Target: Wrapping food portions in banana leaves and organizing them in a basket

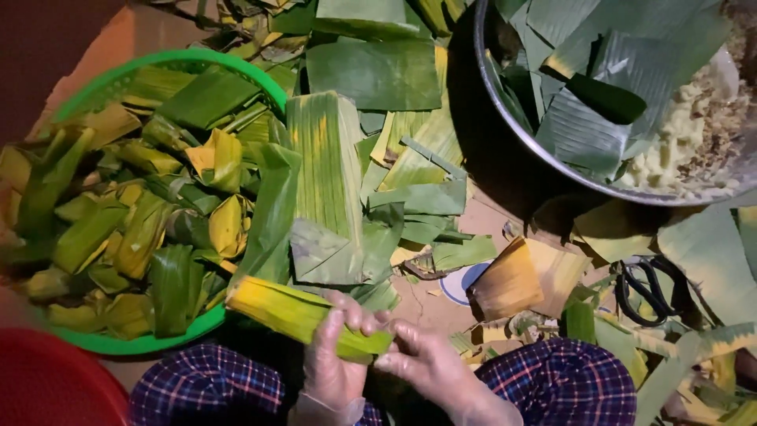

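Observation:
Both hands hold one long yellow-green banana-leaf roll (296, 314) low in the middle of the view. My left hand (335, 359), in a thin clear glove, wraps around the roll's right half. My right hand (430, 367) pinches the roll's right end with its fingertips. The roll's left end points toward the green basket (169, 59), which is full of several folded leaf parcels (142, 229). A stack of flat leaf strips (327, 181) lies just beyond my hands.
A large metal bowl (505, 102) at the upper right holds leaf pieces and pale yellow filling (678, 146). Black scissors (650, 288) lie at the right among leaf scraps. A red container (47, 383) sits at the lower left. Plaid-clad knees (564, 379) frame my hands.

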